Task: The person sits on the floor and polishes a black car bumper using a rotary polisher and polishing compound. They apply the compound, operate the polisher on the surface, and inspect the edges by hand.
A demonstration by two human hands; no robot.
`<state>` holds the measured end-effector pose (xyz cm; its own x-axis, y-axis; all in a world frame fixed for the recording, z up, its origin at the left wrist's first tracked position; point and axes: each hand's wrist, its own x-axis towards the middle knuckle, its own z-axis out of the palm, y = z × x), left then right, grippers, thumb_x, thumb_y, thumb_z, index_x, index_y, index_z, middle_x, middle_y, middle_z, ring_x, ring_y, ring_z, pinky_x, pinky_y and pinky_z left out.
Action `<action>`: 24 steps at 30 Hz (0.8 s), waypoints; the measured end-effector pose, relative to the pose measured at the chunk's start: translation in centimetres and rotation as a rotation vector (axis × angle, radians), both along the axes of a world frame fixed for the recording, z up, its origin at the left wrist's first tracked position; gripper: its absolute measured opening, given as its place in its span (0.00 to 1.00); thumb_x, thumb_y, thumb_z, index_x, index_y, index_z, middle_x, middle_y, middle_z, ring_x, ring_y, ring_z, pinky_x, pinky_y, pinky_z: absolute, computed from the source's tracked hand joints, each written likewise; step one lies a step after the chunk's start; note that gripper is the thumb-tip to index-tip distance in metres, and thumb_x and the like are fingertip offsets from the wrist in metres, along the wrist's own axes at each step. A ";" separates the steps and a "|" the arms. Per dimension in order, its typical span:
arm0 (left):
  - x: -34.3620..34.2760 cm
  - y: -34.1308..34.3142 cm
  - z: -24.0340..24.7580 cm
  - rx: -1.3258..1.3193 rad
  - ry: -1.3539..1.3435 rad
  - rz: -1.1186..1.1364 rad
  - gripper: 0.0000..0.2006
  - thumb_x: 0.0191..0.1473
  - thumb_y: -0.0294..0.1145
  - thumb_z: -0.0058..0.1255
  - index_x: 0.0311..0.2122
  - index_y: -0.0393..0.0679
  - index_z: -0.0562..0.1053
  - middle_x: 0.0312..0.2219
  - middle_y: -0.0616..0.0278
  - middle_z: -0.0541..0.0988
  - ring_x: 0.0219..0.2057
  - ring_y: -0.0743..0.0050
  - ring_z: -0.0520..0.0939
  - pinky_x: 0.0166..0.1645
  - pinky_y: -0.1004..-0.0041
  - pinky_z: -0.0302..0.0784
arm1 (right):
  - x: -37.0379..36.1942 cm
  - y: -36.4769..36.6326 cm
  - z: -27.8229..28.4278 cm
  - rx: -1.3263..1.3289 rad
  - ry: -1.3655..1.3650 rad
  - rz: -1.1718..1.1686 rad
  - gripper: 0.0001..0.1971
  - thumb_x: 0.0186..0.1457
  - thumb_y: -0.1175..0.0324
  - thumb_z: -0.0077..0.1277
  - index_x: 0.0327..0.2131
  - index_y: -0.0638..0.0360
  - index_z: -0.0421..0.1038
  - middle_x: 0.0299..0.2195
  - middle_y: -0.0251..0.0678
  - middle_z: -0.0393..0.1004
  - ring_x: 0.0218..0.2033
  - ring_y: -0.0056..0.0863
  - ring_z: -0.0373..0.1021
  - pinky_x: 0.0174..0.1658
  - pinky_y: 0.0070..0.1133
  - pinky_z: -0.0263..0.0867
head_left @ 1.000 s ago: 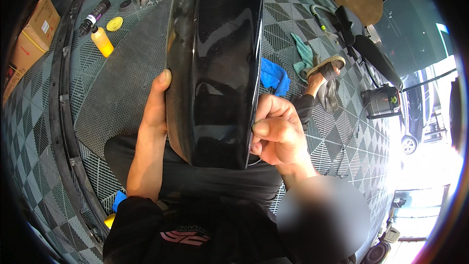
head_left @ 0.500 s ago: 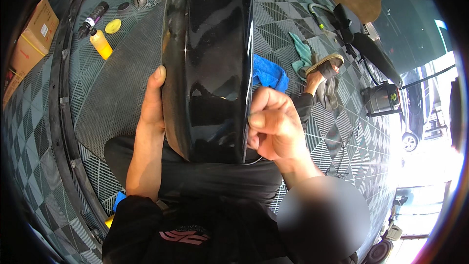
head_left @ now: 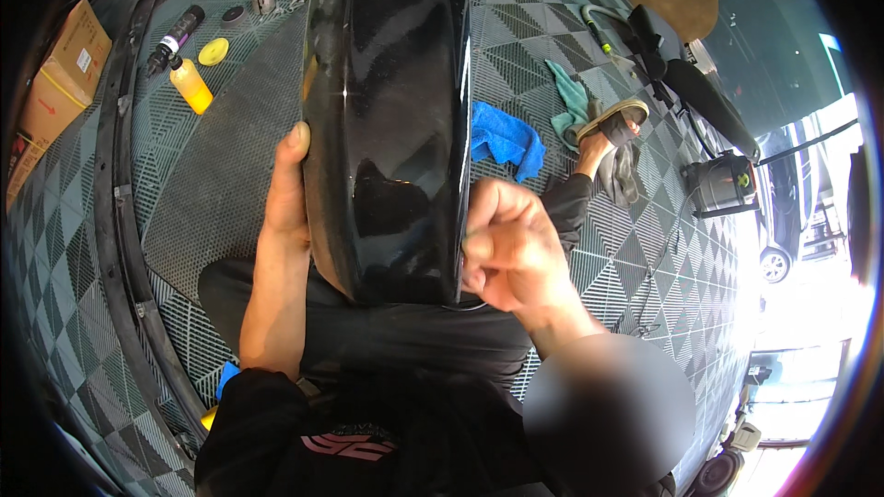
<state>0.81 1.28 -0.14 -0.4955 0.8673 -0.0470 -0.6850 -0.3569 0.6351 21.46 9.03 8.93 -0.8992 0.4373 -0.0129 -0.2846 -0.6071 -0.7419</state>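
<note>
One long, glossy black curved panel [head_left: 391, 124] lies over the black-trousered lap [head_left: 414, 347], long axis twelve-to-six. Left hand [head_left: 289, 186] grips its eight-o'clock edge, fingers hidden; right hand [head_left: 512, 248], at four, meets its edge pinched closed, contents hidden. Crumpled blue cloth [head_left: 508, 141]: three o'clock.

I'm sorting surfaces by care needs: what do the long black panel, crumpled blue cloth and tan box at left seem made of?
Long curved black panel: probably plastic, though painted metal is possible; sharp reflections show gloss.
Crumpled blue cloth: likely microfibre; soft, matte folds.
Tan rectangular box: apparently cardboard; matte, flat faces.
</note>
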 end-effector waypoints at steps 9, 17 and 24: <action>0.4 0.1 0.7 -0.009 0.031 0.033 0.30 0.55 0.60 0.48 0.45 0.37 0.73 0.32 0.56 0.80 0.26 0.77 0.83 0.27 0.80 0.81 | 0.0 -0.2 -0.1 0.013 0.022 -0.016 0.04 0.49 0.85 0.51 0.25 0.69 0.68 0.17 0.37 0.68 0.15 0.20 0.63 0.19 0.18 0.59; -0.2 0.1 0.2 0.007 0.000 0.000 0.31 0.55 0.60 0.48 0.47 0.37 0.72 0.35 0.55 0.80 0.31 0.75 0.84 0.31 0.77 0.83 | 1.5 -1.6 -0.9 0.081 -0.015 0.016 0.05 0.50 0.88 0.48 0.26 0.68 0.67 0.17 0.38 0.68 0.16 0.19 0.63 0.19 0.18 0.59; 0.0 0.2 0.8 0.044 -0.010 -0.024 0.32 0.55 0.60 0.48 0.48 0.37 0.72 0.36 0.54 0.80 0.34 0.73 0.84 0.34 0.75 0.84 | 0.9 -1.3 -1.2 0.011 0.052 0.037 0.05 0.49 0.87 0.50 0.25 0.69 0.67 0.17 0.37 0.67 0.16 0.20 0.63 0.19 0.18 0.58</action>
